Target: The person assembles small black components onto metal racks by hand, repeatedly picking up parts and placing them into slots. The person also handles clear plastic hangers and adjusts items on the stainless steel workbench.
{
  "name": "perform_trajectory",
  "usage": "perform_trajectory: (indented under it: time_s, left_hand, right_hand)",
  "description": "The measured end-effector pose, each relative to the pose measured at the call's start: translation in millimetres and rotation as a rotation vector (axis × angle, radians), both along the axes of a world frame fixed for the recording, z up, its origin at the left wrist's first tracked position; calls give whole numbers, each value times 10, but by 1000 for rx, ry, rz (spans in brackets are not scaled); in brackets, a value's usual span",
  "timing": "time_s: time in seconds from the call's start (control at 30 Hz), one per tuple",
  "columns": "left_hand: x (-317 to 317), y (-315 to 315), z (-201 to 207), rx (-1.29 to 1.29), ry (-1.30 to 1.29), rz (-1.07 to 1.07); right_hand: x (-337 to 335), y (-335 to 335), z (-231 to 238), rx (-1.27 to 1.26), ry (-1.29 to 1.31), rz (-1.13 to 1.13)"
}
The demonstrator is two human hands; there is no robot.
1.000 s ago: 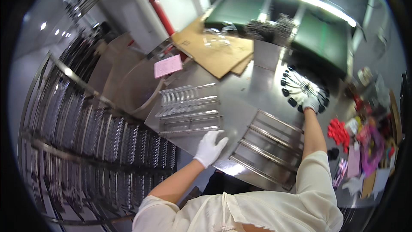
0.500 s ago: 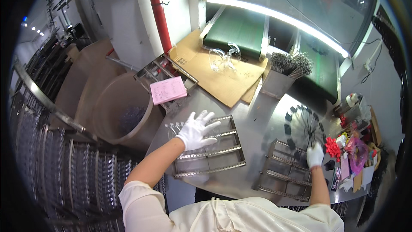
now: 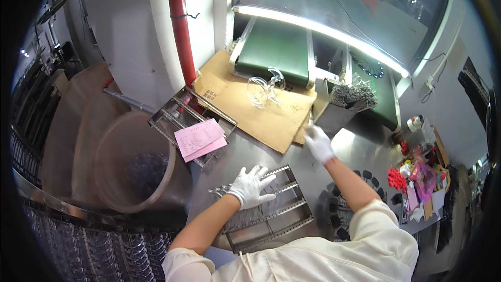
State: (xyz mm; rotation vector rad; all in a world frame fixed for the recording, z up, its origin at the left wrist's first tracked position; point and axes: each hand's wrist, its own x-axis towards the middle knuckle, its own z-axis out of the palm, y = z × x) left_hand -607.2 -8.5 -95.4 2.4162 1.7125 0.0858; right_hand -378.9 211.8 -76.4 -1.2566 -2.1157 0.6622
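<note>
Two gloved hands, one rack.

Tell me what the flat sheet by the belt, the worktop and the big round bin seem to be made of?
The sheet looks like corrugated cardboard: matte brown, with layered edges. The worktop seems bare metal, probably steel: grey and glossy, mirroring the lamp. The bin could be plastic: smooth, dull beige wall, though the picture leaves that open.

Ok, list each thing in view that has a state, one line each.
left hand: gloved, spread flat on the metal tray
right hand: gloved, reaching to the cardboard sheet edge
strip light: on
round bin: open, clear pieces inside
pink paper: lying flat on a rack
</note>
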Motion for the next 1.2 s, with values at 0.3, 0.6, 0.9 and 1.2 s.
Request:
perform_trajectory:
  time_s: [0.3, 0.6, 0.9, 1.2]
  left_hand:
    - [-16, 42, -20, -52, -98, 32]
    - [-33, 53, 13, 45, -151, 49]
    - [-54, -16, 145, 489, -777, 527]
    - [105, -324, 110, 354, -1069, 752]
  right_hand:
    - [-2332, 2023, -387, -98, -359, -166]
    - [-1766, 1956, -321, 143, 171, -321]
    - [-806, 985, -275, 736, -247, -103]
    - [-693, 1129, -700, 554, -293, 50]
